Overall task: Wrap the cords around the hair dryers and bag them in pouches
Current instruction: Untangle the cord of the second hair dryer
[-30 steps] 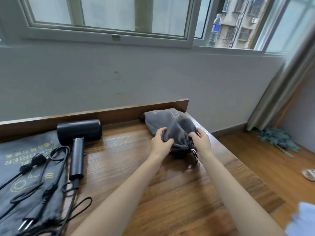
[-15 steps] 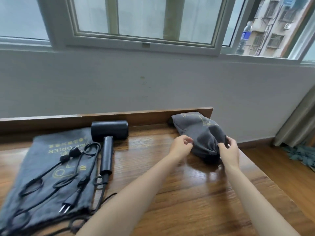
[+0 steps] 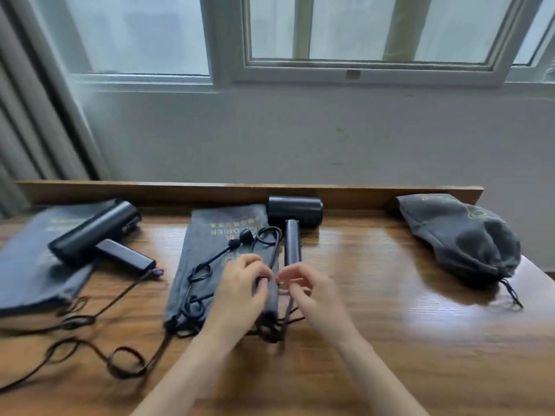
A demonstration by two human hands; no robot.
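A black hair dryer point(image 3: 292, 210) lies at the back middle of the wooden table point(image 3: 375, 331), handle towards me. Its loose cord point(image 3: 207, 267) sprawls over a flat grey pouch point(image 3: 207, 235) beside it. My left hand point(image 3: 243, 286) hovers over this pouch, fingers curled round a dark piece of the cord. My right hand point(image 3: 303, 291) is just below the handle's end, fingers loosely curled above the cord, nothing visibly held; both hands are blurred. A second dryer point(image 3: 90, 232) rests on another flat pouch point(image 3: 30, 265) at the left. A filled, drawn pouch point(image 3: 459, 238) sits at the far right.
The left dryer's cord point(image 3: 90, 349) loops across the table's front left. A raised wooden ledge point(image 3: 210, 190) runs along the back against the wall under the window. A curtain point(image 3: 30, 115) hangs at the left. The table's right edge lies just past the filled pouch.
Both hands have let go of the filled pouch at the right and moved left to the middle dryer's cord. My view has swung left, showing the second dryer.
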